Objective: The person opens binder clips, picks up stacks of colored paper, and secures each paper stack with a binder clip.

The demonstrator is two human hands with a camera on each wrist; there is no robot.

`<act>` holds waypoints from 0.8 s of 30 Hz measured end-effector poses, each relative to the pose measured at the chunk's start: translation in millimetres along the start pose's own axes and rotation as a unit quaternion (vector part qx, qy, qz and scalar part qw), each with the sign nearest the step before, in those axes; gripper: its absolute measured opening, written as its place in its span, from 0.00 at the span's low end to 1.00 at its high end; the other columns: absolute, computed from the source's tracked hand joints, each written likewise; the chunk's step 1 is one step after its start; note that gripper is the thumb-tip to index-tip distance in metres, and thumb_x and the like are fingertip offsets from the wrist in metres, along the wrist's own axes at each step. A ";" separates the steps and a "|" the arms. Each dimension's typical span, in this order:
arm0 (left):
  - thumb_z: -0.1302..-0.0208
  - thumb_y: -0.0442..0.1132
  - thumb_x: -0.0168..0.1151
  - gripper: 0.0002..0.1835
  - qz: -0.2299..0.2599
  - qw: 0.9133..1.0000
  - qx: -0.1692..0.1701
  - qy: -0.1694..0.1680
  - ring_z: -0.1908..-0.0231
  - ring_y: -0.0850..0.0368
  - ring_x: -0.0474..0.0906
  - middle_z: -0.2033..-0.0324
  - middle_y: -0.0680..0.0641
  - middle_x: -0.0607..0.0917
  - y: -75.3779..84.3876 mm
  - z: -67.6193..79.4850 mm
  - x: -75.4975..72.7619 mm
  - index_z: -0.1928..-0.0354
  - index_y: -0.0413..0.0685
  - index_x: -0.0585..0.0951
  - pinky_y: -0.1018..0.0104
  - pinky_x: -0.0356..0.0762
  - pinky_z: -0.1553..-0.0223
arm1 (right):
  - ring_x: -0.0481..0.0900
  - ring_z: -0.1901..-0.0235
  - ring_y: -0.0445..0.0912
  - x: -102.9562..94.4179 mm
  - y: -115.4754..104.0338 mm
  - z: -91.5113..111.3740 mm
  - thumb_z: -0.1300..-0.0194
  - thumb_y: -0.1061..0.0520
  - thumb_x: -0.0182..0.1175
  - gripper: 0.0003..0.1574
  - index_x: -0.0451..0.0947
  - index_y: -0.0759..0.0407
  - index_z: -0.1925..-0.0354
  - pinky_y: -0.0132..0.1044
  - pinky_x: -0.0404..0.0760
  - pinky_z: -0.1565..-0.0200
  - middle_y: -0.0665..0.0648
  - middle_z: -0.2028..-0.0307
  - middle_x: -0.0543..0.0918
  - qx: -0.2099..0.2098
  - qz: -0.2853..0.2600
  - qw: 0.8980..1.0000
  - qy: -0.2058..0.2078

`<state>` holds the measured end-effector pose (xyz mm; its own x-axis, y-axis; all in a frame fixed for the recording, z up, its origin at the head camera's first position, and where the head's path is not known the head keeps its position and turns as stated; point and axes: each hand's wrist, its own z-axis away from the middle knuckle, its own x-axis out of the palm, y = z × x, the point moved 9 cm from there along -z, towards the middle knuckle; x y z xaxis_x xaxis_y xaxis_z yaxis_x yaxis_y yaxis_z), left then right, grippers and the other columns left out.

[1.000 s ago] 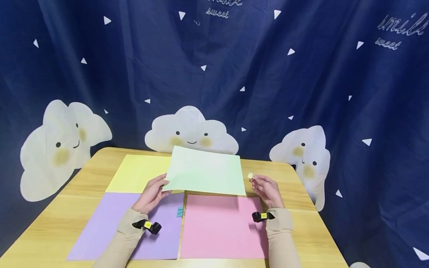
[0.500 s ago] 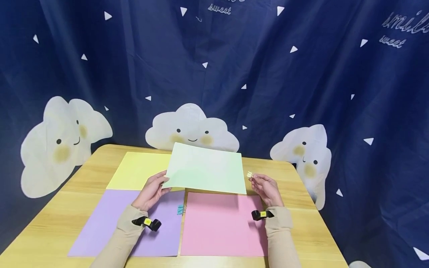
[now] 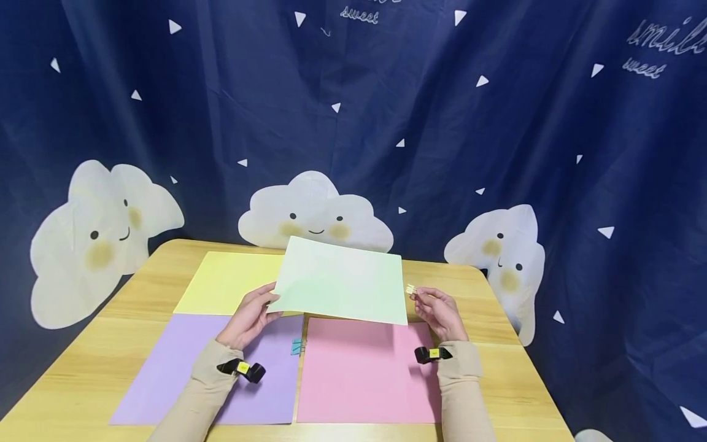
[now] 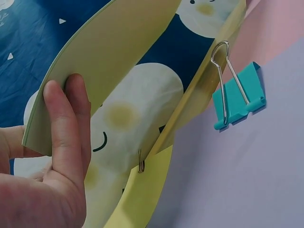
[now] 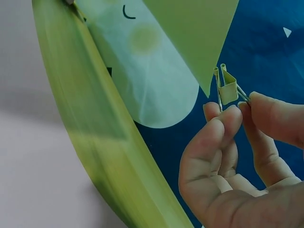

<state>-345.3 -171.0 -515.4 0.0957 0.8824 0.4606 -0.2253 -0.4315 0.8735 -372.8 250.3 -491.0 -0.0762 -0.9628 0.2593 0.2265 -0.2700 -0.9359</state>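
Note:
A pale green sheet of paper [image 3: 339, 282], or a thin stack, is held up tilted above the table. My left hand [image 3: 248, 319] grips its left edge, thumb on one face and fingers on the other. At the opposite side, my right hand [image 3: 440, 314] pinches a small yellow binder clip [image 5: 229, 92] by its wire handles. The clip's mouth points toward the green paper's right edge, close but apart from it. A teal binder clip [image 4: 242, 97] sits on the right edge of the purple paper [image 3: 166, 368], below my left hand.
Yellow paper [image 3: 232, 279] lies at the back left, with a clip handle [image 4: 141, 164] showing at its edge. Pink paper [image 3: 359, 374] lies front right. All rest on a wooden table [image 3: 508, 362] before a dark blue curtain [image 3: 353, 147].
The green paper's right edge has shifted slightly right and down, closer to the yellow binder clip. Both hands have stayed nearly still; the head view has tilted slightly.

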 end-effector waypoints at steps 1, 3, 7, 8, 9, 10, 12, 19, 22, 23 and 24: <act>0.23 0.28 0.46 0.33 0.000 1.000 0.000 -0.002 0.63 0.68 0.86 0.58 0.58 0.88 0.2 0.1 0.9 0.21 0.31 0.51 0.77 0.86 0.66 | 0.84 0.71 0.38 0.4 -0.4 0.4 0.24 0.65 0.56 0.16 0.86 0.52 0.66 0.26 0.86 0.64 0.49 0.70 0.90 0.001 0.002 1.000 -0.002; 0.23 0.28 0.46 0.33 -0.002 1.000 0.000 -0.006 0.63 0.67 0.87 0.58 0.58 0.88 0.4 0.2 2.4 0.21 0.31 0.51 0.77 0.86 0.66 | 0.84 0.72 0.38 1.1 -0.7 0.8 0.24 0.65 0.56 0.15 0.86 0.53 0.65 0.27 0.86 0.64 0.49 0.70 0.90 0.002 0.003 1.000 -0.003; 0.23 0.28 0.46 0.33 -0.001 1.000 -0.002 -0.010 0.64 0.67 0.87 0.58 0.58 0.89 0.3 0.4 3.5 0.21 0.30 0.50 0.77 0.86 0.66 | 0.84 0.72 0.38 2.0 0.0 1.1 0.24 0.65 0.56 0.16 0.86 0.52 0.66 0.27 0.87 0.64 0.50 0.70 0.90 0.007 0.004 1.000 -0.002; 0.23 0.28 0.46 0.33 -0.001 1.000 -0.003 -0.010 0.64 0.67 0.88 0.58 0.57 0.89 0.2 0.3 3.4 0.21 0.30 0.50 0.77 0.86 0.66 | 0.84 0.73 0.38 2.1 0.4 1.1 0.24 0.65 0.56 0.16 0.86 0.52 0.66 0.27 0.87 0.64 0.50 0.70 0.90 0.008 0.004 1.000 -0.001; 0.23 0.28 0.46 0.33 0.000 1.000 -0.003 -0.011 0.64 0.67 0.88 0.58 0.57 0.89 0.1 0.2 3.4 0.21 0.30 0.50 0.77 0.86 0.66 | 0.84 0.73 0.38 2.4 0.5 1.1 0.24 0.65 0.56 0.16 0.86 0.52 0.66 0.27 0.87 0.64 0.49 0.70 0.90 0.008 0.006 1.000 -0.003; 0.23 0.28 0.46 0.33 0.000 1.000 -0.003 -0.012 0.64 0.66 0.88 0.58 0.57 0.89 -0.1 0.2 3.5 0.21 0.30 0.50 0.77 0.86 0.66 | 0.84 0.73 0.38 2.2 0.7 0.9 0.24 0.65 0.56 0.16 0.86 0.52 0.66 0.27 0.87 0.65 0.50 0.71 0.90 0.009 0.007 1.000 -0.001; 0.23 0.28 0.45 0.33 0.001 1.000 -0.002 -0.013 0.64 0.66 0.88 0.58 0.57 0.89 -0.1 0.1 3.9 0.21 0.29 0.50 0.77 0.87 0.66 | 0.84 0.73 0.38 2.1 0.8 0.6 0.23 0.65 0.56 0.17 0.86 0.52 0.67 0.27 0.87 0.66 0.50 0.71 0.90 0.009 0.010 1.000 0.003; 0.23 0.27 0.45 0.32 0.005 1.000 -0.001 -0.020 0.63 0.66 0.88 0.58 0.57 0.90 0.6 -0.1 6.1 0.21 0.30 0.50 0.76 0.87 0.66 | 0.83 0.73 0.38 2.5 0.8 -1.4 0.23 0.66 0.56 0.18 0.86 0.52 0.67 0.27 0.86 0.66 0.50 0.71 0.89 0.003 0.018 1.000 -0.001; 0.22 0.28 0.45 0.33 0.003 1.000 0.000 -0.023 0.63 0.66 0.88 0.57 0.56 0.89 1.1 0.2 6.9 0.21 0.29 0.50 0.76 0.87 0.65 | 0.82 0.73 0.38 2.5 0.9 -1.4 0.24 0.66 0.56 0.18 0.87 0.53 0.67 0.27 0.85 0.67 0.50 0.71 0.89 0.003 0.015 1.000 -0.003; 0.22 0.28 0.45 0.33 0.001 1.000 -0.001 -0.024 0.63 0.66 0.88 0.57 0.57 0.89 1.1 0.4 7.0 0.21 0.29 0.49 0.76 0.87 0.65 | 0.82 0.74 0.38 2.6 1.0 -1.3 0.23 0.66 0.55 0.18 0.86 0.53 0.67 0.27 0.85 0.67 0.50 0.71 0.89 0.004 0.016 1.000 -0.005; 0.23 0.28 0.45 0.33 -0.002 1.000 -0.001 -0.025 0.63 0.66 0.88 0.57 0.57 0.89 0.9 0.6 7.1 0.21 0.29 0.50 0.76 0.87 0.65 | 0.82 0.74 0.38 2.5 1.4 -1.3 0.23 0.66 0.55 0.18 0.86 0.53 0.67 0.27 0.85 0.67 0.50 0.72 0.89 0.006 0.015 1.000 -0.004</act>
<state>-344.2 -165.3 -511.3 0.1444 0.8740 0.4641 -0.2270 -0.4272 0.8752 -373.9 247.5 -492.0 -0.0617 -0.9706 0.2327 0.2394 -0.2407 -0.9406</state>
